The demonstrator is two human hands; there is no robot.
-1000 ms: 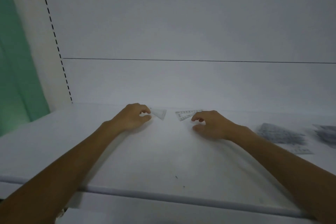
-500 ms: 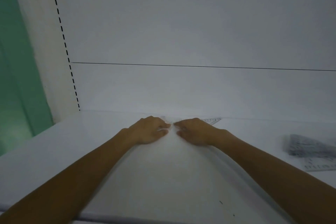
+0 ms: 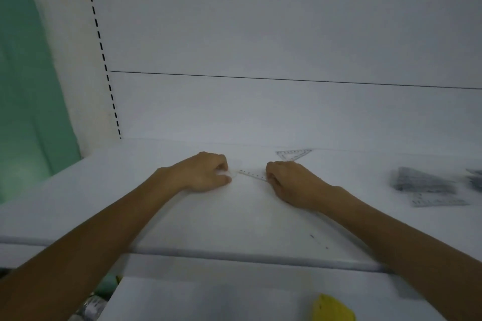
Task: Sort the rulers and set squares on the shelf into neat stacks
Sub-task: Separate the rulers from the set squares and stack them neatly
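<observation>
Pinching the set square (image 3: 252, 174) ends, left hand (image 3: 206, 172) and right hand (image 3: 293, 184) steady it on the shelf (image 3: 234, 219) (probably to align it for stacking).

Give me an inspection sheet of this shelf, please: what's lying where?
Surface: white shelf, flat.
Job's things: clear marked piece between the hands; set square behind it; blurred grey heap at right.
Clutter: yellow object below the shelf.
Hands: right hand grips the piece's end; left hand has curled fingers, hold unclear.
Cables: nothing seen.
Surroundings: green surface at left; white back panel.
</observation>
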